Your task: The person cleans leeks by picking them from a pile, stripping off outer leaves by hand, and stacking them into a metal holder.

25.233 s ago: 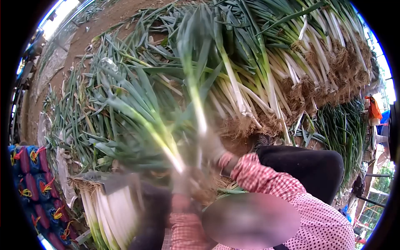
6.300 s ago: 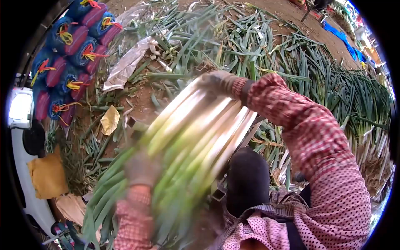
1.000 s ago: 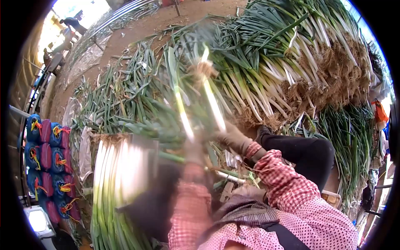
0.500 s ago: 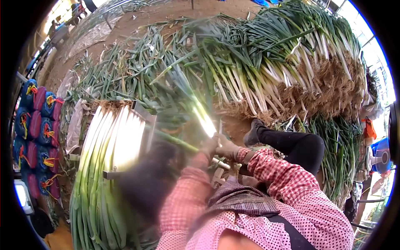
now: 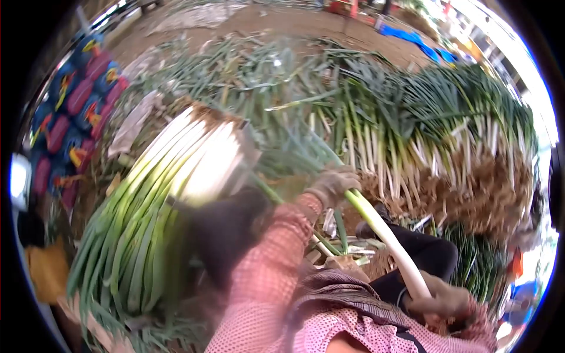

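Observation:
A long green onion [image 5: 385, 232] slants between my two hands, its white end low on the right and its blurred leaves pointing away from me. My left hand [image 5: 334, 185] is closed around the stalk where white turns to green. Around the thick white root end, my right hand [image 5: 438, 294] is closed, beside my dark-trousered knee; the roots are hidden. To the left, a bundle of green onions [image 5: 170, 159] lies against a metal frame [image 5: 250, 138], white ends farther off and green leaves toward me. Cut bits lie on the ground between my legs.
A large heap of unpeeled green onions [image 5: 447, 135] with earthy roots spans the right. Loose leaves [image 5: 235, 82] litter the ground ahead. Blue and maroon bundles [image 5: 79, 112] are stacked at far left. A blue sheet [image 5: 412, 40] lies at the back right.
My hands, close together before, are now apart: the right is lower right at the white end, the left higher on the stalk. The view has turned and tilted, shifting the surroundings.

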Demonstrator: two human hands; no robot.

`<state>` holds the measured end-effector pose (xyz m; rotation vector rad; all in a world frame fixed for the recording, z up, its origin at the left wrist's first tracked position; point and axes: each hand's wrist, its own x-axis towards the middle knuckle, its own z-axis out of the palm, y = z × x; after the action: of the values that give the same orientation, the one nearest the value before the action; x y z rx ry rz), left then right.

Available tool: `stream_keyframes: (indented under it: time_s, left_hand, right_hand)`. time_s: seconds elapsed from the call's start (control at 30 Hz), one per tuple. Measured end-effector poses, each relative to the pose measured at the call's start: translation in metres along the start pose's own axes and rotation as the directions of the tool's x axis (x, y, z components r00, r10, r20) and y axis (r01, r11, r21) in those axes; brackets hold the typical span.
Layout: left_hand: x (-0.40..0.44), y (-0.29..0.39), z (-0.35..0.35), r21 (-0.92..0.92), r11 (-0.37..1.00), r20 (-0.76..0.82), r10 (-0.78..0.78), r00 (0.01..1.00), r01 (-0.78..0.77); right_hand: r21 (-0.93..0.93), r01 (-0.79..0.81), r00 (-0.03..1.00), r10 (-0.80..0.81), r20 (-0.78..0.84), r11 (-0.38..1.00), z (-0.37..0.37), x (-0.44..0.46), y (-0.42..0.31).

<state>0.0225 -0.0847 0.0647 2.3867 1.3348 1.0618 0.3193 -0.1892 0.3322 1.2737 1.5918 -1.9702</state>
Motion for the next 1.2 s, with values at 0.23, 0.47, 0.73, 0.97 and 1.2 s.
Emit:
stream_keyframes:
  time_s: [0.23,0.47,0.73,0.97,1.2]
  left_hand:
    - [0.048,0.028,-0.215,0.846,0.533,-0.097,0.145,0.985,0.005]
    - [-0.091,0.177,-0.454,0.964,-0.146,-0.246,-0.170,0.954,0.223]
    - [-0.268,0.094,-0.373,0.840,-0.293,-0.456,-0.837,0.303,0.457]
    - [-0.277,0.066,-0.314,0.771,-0.211,-0.380,-0.910,0.169,0.600]
    - [-0.269,0.067,-0.306,0.776,-0.225,-0.385,-0.909,0.159,0.589]
  right_hand:
    - [-0.486,0.555,0.821,-0.540,0.187,0.675,-0.026,0.014,-0.022]
    - [-0.763,0.613,0.167,-0.910,0.379,-0.205,-0.011,0.256,-0.210]
    - [-0.843,0.537,0.648,-0.648,0.400,0.018,0.106,0.458,-0.314]
    - [-0.773,0.630,0.582,-0.614,0.532,-0.073,0.081,0.525,-0.306]
    - [-0.890,0.365,0.746,-0.657,0.104,0.273,0.112,0.478,-0.298]
